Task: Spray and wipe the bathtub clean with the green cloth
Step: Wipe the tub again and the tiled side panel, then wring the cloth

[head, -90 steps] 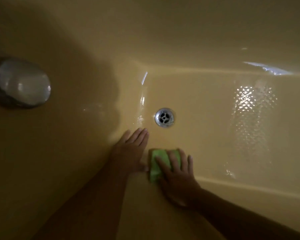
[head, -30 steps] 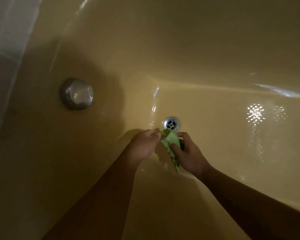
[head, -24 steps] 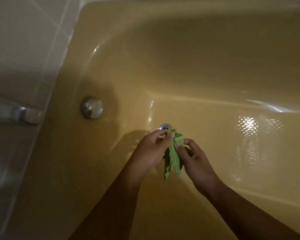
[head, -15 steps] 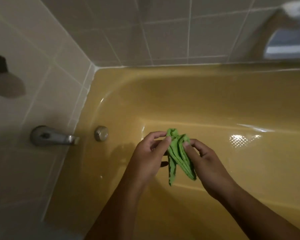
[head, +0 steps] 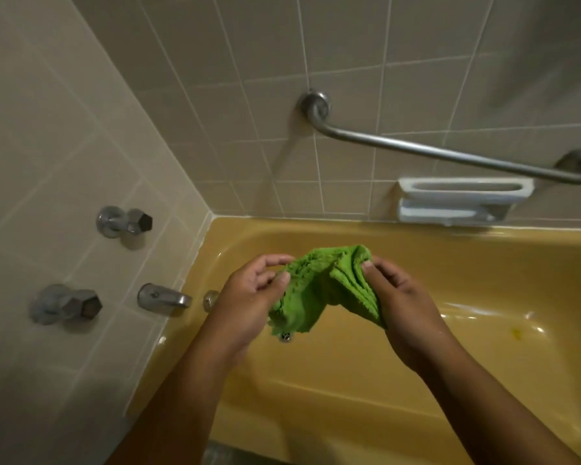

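green cloth (head: 319, 290) held up over the bathtub (head: 483, 330), stretched l-to-r btwn both grips: left hand (head: 249, 297) pinches its left edge, right hand (head: 406, 307) curled round the right fold; slack sags over the drain (head: 285, 336).

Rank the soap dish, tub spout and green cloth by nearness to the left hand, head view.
1. green cloth, held by the left hand.
2. tub spout, on the left wall.
3. soap dish, far wall, to the right.
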The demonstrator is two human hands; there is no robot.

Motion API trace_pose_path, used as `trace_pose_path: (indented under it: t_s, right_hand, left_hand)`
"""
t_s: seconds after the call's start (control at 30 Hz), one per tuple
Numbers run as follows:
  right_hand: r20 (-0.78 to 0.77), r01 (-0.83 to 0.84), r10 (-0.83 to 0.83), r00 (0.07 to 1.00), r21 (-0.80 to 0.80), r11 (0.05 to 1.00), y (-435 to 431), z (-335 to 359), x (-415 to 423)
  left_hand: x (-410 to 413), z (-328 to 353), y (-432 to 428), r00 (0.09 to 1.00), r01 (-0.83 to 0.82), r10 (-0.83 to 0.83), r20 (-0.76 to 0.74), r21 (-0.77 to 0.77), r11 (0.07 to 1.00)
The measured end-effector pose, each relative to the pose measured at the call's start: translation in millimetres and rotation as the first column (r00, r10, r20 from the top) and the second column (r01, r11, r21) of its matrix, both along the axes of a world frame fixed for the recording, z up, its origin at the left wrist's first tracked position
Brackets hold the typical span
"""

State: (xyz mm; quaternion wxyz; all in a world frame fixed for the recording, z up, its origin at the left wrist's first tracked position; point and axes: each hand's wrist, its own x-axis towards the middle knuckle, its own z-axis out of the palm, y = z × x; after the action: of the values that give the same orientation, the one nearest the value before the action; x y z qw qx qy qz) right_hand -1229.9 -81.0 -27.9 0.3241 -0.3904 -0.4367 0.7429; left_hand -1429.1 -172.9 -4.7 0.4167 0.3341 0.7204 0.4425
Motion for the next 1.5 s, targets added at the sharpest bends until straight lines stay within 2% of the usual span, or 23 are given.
trace_pose_path:
  t_s: [0.1, 0.23, 0.33, 0.47, 0.6, 0.67, 0.73, 0.83, 0.9, 0.93, 1.0, 1.07, 1.17, 1.23, 1.3, 1.4, 1.43, 1.5]
  right_hand:
    - [-0.088, -0.05, 0.052, 0.995, 0.029, 0.998, -2, 31, 22]
    - [-0.06, -0.136, 0.146, 0.987, 0.145, 0.98, -3, 64, 44]
    - [-0.01, -0.109, 0.114, 0.993, 0.227, 0.968, -2, 82, 50]
    - [0.034, -0.055, 0.047, 0.998, 0.273, 0.961, -1, 94, 57]
    - [0.081, 0.038, -0.056, 0.995, 0.206, 0.978, -1, 101, 61]
    - [0.046, 0.072, -0.078, 0.996, 0.132, 0.989, 2, 101, 66]
    - [0.032, 0.019, -0.023, 0.999, 0.108, 0.994, 7, 99, 75]
    - [0.147, -0.143, 0.114, 0.983, 0.205, 0.968, 6, 93, 86]
    - [0.191, -0.14, 0.097, 0.977, 0.228, 0.964, 7, 94, 90]
    - [0.151, -0.097, 0.066, 0.986, 0.211, 0.973, 11, 98, 93]
    - [-0.025, 0.004, -0.001, 1.0, 0.122, 0.993, 19, 111, 98]
    - [-0.119, 0.022, -0.014, 0.993, 0.072, 0.997, 21, 121, 103]
    - [0.026, -0.034, 0.032, 0.999, 0.106, 0.994, 10, 114, 109]
    - [0.073, -0.034, 0.028, 0.997, 0.08, 0.996, 5, 103, 117]
    - [-0.01, -0.014, 0.014, 1.0, 0.001, 1.0, 1, 94, 123]
    - [-0.117, -0.014, 0.003, 0.993, -0.091, 0.996, -1, 83, 131]
    - [-0.089, -0.01, 0.003, 0.996, -0.075, 0.997, -2, 77, 134]
    - [0.115, -0.021, 0.012, 0.993, 0.077, 0.997, -5, 67, 137]
  left_hand:
    - [4, 40, -18, 0.991, 0.119, -0.118, -0.06, 0.011, 0.993]
    - [13, 81, -34, 0.979, 0.153, -0.144, -0.142, 0.058, 0.986]
    - [22, 100, -37, 0.967, 0.205, -0.189, -0.173, 0.077, 0.976]
    - [35, 113, -28, 0.969, 0.189, -0.166, -0.182, 0.117, 0.975]
    - [44, 116, -16, 0.96, 0.216, -0.187, -0.21, 0.12, 0.969]
    - [48, 114, -8, 0.96, 0.211, -0.181, -0.212, 0.125, 0.97]
    - [52, 117, -2, 0.979, 0.156, -0.134, -0.155, 0.134, 0.979]
    - [49, 114, 8, 0.997, 0.066, -0.061, -0.056, 0.1, 0.993]
    - [48, 117, 14, 0.998, 0.04, -0.044, 0.054, 0.072, 0.997]
    - [47, 123, 17, 0.988, 0.009, -0.022, 0.152, 0.089, 0.996]
    - [44, 134, 22, 0.93, -0.083, 0.017, 0.368, 0.165, 0.983]
    - [43, 138, 16, 0.859, -0.071, -0.052, 0.51, 0.217, 0.974]
    - [62, 111, -5, 0.791, 0.08, -0.189, 0.582, 0.207, 0.975]
    - [78, 79, -13, 0.828, 0.063, -0.117, 0.548, 0.117, 0.991]
    - [89, 61, -13, 0.891, -0.06, 0.034, 0.453, 0.042, 0.997]
    - [96, 58, -11, 0.91, -0.12, 0.073, 0.409, 0.092, 0.988]
    - [97, 57, -11, 0.922, -0.114, 0.066, 0.381, 0.105, 0.988]
    - [96, 57, -11, 0.956, -0.052, 0.024, 0.294, 0.088, 0.995]
